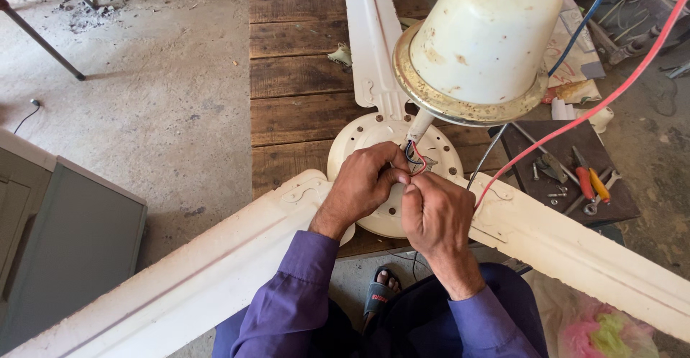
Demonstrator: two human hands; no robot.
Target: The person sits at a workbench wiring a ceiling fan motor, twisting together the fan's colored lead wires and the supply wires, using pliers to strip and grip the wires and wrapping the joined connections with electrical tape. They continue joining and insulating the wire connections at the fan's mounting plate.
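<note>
A cream ceiling fan lies on a wooden platform (295, 70), its round motor housing (359, 142) facing up with three long blades (215, 272) spreading out. A cream bell-shaped canopy cover (489, 34) sits up the down rod, close to the camera. My left hand (363, 185) and my right hand (435, 218) meet at the base of the rod, fingers pinched on the thin red and dark wires (415, 158) coming out there. A long red wire (575, 117) runs from my hands toward the upper right.
A dark tray (532, 178) at the right holds screwdrivers (589, 178), a spanner and small screws. A blue cable (586, 20) hangs at upper right. A grey metal cabinet (65, 243) stands at the left on concrete floor. My sandalled foot (381, 293) shows below.
</note>
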